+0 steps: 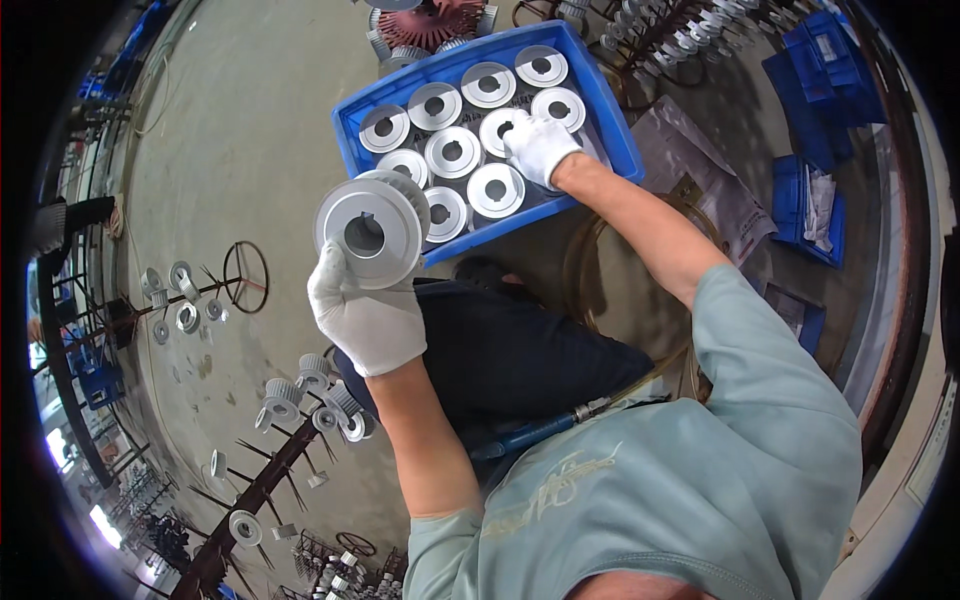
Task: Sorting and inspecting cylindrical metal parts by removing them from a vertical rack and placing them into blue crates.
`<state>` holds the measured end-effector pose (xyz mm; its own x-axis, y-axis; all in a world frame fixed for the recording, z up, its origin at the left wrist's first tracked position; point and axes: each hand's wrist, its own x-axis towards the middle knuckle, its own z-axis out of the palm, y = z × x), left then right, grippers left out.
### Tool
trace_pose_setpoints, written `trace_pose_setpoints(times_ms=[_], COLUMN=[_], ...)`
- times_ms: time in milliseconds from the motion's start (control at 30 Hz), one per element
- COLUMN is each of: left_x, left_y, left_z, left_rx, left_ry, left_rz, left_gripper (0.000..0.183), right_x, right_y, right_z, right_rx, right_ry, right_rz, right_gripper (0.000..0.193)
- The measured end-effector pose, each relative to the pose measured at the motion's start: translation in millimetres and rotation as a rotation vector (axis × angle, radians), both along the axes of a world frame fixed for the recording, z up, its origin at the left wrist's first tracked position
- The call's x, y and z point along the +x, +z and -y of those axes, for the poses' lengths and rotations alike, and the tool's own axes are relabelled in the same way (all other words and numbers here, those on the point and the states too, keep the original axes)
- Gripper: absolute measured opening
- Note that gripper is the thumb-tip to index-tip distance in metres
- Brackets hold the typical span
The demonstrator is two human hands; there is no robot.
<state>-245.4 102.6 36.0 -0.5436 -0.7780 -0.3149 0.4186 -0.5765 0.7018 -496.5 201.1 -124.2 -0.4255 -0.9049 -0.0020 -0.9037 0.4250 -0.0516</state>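
My left hand, in a white glove, holds up a large silver toothed pulley. Its round flange and keyed bore face me, and the thumb presses on the lower left of the flange. A blue plastic crate lies beyond it, with several similar pulleys standing in rows, bores upward. Over the crate's right side, my gloved right hand grips one silver pulley, fingertips at its bore. The undersides of those fingers are hidden. Another pulley sits just below that hand.
Dark red racks with prongs carry several pulleys at left. A reddish finned part stands behind the crate. More blue bins are at right. A blue-handled air gun with a hose lies by my lap.
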Motion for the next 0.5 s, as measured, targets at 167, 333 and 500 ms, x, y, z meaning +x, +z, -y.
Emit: trace_pose_setpoints(times_ms=[167,333,500], left_x=[-3.0,-0.3,-3.9], left_y=[0.8,3.0,6.6], left_z=[0.9,-2.9,-2.4], left_rx=[-0.015,-0.024,-0.002], left_ry=[-0.010,0.005,0.013], left_rz=[-0.005,0.020,0.016], left_gripper=[0.039,0.039,0.037], right_x=[-5.4,-24.2,-6.0], right_y=[12.0,25.4,36.8], right_z=[-6.7,-64.1,-102.1], right_rx=[-0.039,-0.404,-0.256], right_ry=[-0.068,-0.164,-0.327], right_rz=[0.093,0.267,0.246], right_gripper=[0.025,0.029,0.027])
